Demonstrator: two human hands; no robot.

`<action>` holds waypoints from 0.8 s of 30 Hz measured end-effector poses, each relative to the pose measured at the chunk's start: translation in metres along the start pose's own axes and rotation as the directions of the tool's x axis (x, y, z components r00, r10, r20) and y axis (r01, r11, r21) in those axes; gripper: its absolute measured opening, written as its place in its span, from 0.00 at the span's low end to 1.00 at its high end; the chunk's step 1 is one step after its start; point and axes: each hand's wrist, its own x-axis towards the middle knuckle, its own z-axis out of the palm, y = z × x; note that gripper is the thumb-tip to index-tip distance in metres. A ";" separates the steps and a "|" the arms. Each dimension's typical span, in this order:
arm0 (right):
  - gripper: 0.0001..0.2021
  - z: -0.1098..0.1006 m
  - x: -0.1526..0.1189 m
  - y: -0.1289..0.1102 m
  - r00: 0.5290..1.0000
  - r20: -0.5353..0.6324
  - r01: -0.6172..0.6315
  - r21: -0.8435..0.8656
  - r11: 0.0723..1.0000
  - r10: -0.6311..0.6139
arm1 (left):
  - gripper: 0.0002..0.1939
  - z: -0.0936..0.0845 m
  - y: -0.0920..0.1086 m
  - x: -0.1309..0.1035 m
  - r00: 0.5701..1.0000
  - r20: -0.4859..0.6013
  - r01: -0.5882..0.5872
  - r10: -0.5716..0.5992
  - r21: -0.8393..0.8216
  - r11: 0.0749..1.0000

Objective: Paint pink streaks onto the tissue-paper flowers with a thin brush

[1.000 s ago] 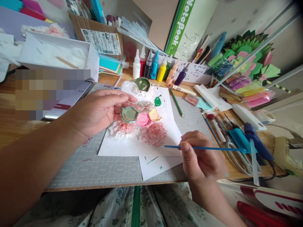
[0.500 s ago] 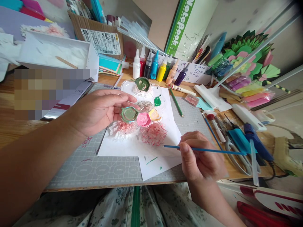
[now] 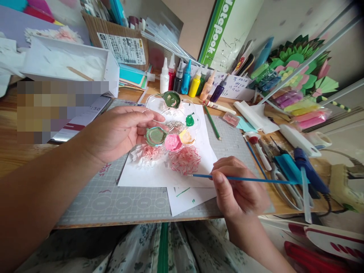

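My left hand (image 3: 122, 131) pinches the rim of a clear paint palette (image 3: 196, 113), holding it above the paper. Its wells carry dull green, pink, peach and bright green paint. In my right hand (image 3: 239, 185) is a slim blue paintbrush (image 3: 250, 179), its tip pointing left at the lower edge of a ruffled flower with red-pink edges (image 3: 185, 161). Whether the bristles touch it I cannot tell. A paler ruffled flower (image 3: 148, 154) lies to its left, partly behind the palette. Both rest on a white paper sheet (image 3: 136, 180).
Several paint bottles (image 3: 186, 77) line the back of the grey cutting mat (image 3: 93, 204). A green pencil (image 3: 212, 123) lies right of the sheet. Scissors (image 3: 284, 189) and a blue glue gun (image 3: 309, 170) are at the right. A white box (image 3: 112, 72) stands back left.
My right hand and the paintbrush have shifted slightly left, bringing the tip a little further under the red-pink flower. The left hand and palette stay nearly still.
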 end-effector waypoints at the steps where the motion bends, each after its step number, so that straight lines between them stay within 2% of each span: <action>1: 0.08 0.000 0.000 0.000 1.000 0.004 0.002 0.002 1.000 -0.002 | 0.05 0.000 0.000 0.000 1.000 0.000 -0.002 0.002 -0.002 1.000; 24: 0.08 -0.001 0.001 -0.001 0.999 0.037 0.011 0.010 1.000 -0.011 | 0.05 -0.005 -0.006 0.005 0.998 0.011 -0.065 0.066 -0.024 0.998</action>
